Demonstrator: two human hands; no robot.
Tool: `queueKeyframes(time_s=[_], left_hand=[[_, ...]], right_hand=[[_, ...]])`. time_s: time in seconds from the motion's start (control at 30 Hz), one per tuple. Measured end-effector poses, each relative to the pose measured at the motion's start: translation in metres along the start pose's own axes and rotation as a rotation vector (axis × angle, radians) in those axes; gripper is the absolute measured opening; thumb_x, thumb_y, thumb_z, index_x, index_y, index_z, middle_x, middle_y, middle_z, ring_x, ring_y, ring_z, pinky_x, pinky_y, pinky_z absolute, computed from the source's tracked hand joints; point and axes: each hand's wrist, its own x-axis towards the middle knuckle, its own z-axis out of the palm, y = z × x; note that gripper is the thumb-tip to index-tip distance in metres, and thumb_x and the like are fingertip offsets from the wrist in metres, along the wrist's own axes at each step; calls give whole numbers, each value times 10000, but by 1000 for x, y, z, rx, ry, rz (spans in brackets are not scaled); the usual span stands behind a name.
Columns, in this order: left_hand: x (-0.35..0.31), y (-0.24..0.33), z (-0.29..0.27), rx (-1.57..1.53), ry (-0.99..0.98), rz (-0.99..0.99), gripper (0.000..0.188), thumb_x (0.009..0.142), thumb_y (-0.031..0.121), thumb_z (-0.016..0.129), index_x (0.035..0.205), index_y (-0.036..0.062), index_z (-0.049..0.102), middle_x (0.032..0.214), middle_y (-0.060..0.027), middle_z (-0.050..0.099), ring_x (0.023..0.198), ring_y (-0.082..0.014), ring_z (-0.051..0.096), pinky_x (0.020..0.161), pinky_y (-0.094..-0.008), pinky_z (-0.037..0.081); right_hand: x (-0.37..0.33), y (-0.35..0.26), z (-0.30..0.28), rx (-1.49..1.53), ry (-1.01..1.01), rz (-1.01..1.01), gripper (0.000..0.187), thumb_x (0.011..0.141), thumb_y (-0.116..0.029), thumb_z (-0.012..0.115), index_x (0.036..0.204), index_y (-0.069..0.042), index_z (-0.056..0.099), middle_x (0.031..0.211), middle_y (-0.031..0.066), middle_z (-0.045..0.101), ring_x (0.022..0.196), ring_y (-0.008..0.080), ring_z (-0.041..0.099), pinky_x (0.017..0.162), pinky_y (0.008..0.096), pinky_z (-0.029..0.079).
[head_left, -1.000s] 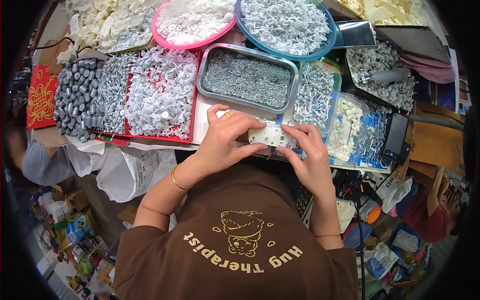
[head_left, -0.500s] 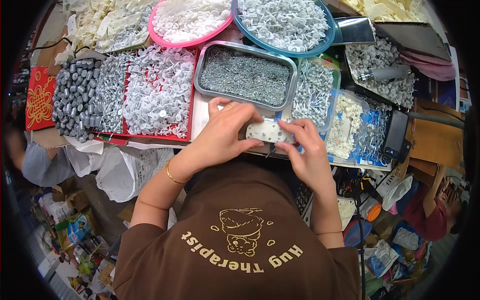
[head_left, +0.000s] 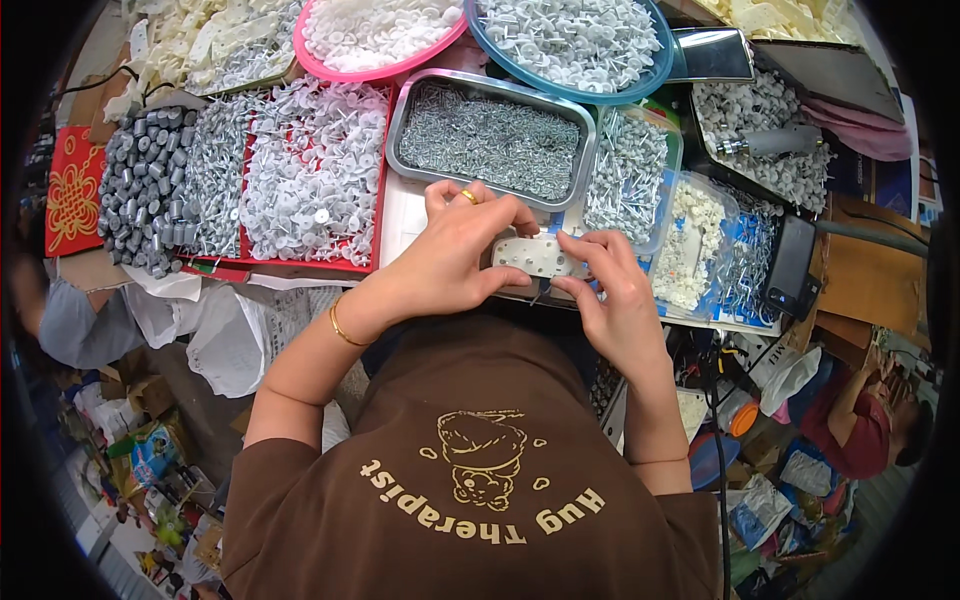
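A small white plastic piece with rounded ends and several holes (head_left: 530, 257) is held near the table's front edge. My left hand (head_left: 455, 250) pinches its left end between the thumb and bent fingers. On the opposite end, my right hand (head_left: 612, 285) grips it with thumb and fingertips. Just beyond it lies a steel tray (head_left: 398, 170) full of small metal pins or screws. Right of the tray is a clear plastic box of metal pins with pale heads (head_left: 625, 180). Whatever lies under the piece is mostly hidden by my fingers.
A red tray (head_left: 383, 200) with white-headed nails and dark grey cylinders (head_left: 150, 190) are on the left. Pink (head_left: 350, 73) and blue (head_left: 560, 92) basins stand behind. On the right are small white parts (head_left: 685, 250) and a black device (head_left: 795, 265). Another person (head_left: 850, 420) is at far right.
Both hands keep hold of the white piece, with only slight finger shifts. The view has tilted a little; nothing was let go.
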Motion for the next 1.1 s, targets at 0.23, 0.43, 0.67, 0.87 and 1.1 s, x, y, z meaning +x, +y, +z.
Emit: queueKeyframes(time_s=[0.23,0.43,0.67,0.87,1.1], left_hand=[[-5,-8,1,-42,-2,5,448,795,250,829,1170,127,617,1053,-2,655,1067,-179,573,1051,-408,220],[9,-7,-3,-77,-129,10,471,828,227,792,1228,113,571,1134,-24,626,1107,-187,556,1044,-403,223],[12,-7,-9,-30,-171,6,546,805,247,814,1259,96,551,1135,-32,641,1152,-202,562,1056,-406,203],[-19,-10,15,224,155,139,577,740,199,849,1239,91,580,1222,-59,678,1146,-212,633,1105,-463,248],[-27,-17,40,316,312,196,582,708,31,786,1250,31,574,1210,-92,708,1126,-248,672,1083,-521,367]], right_hand=[[6,-3,-6,55,-85,50,422,840,-12,738,1251,-32,648,1090,135,599,893,276,633,738,347,516],[3,-6,-5,-38,-32,-30,412,844,-4,726,1247,-17,641,1091,155,592,919,325,635,771,387,518],[4,-9,-3,-167,-7,-94,421,846,-18,730,1256,-24,638,1072,153,589,906,329,634,769,393,516],[8,-8,-7,-66,-55,12,404,813,-39,769,1202,-25,665,1001,130,581,839,290,623,752,382,509],[15,-4,-6,-10,-53,64,376,752,-63,822,1103,-22,694,892,79,544,693,198,523,632,317,455]])
